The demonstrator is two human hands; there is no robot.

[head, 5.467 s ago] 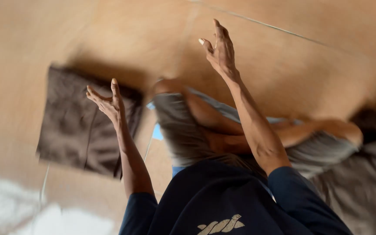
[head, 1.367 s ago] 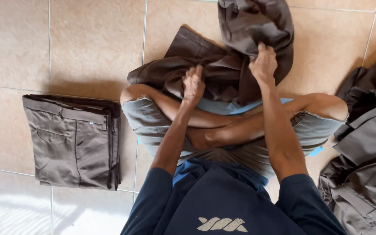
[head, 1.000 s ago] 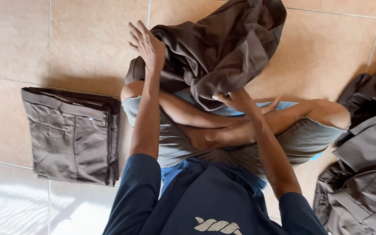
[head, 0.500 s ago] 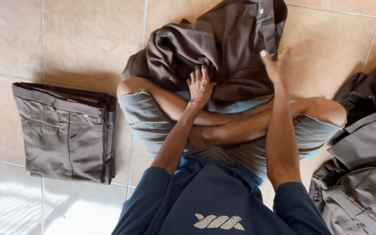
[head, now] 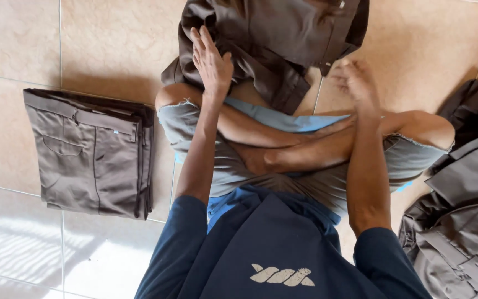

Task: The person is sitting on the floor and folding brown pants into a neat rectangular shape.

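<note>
Brown cloth, a pair of trousers [head: 283,39], lies bunched on the tiles at twelve o'clock from the seated person, partly draped over the crossed legs [head: 305,149]. The left hand [head: 212,61] rests on its near edge with fingers stretched flat and open, gripping nothing. The right hand [head: 358,83] hovers at about one o'clock just beside the waistband, blurred, fingers loosely spread as far as I can tell. With neither hand closed on the fabric, I'd judge the loose folds could slide off the knee and crumple, or a crooked crease could set in if it is pressed flat while so bunched. A folded stack [head: 92,152] sits neatly at nine o'clock. A rumpled heap of similar garments [head: 466,221] lies at four o'clock. Underneath is a glossy beige tiled floor [head: 17,39], with slatted sunlight falling at seven o'clock.
</note>
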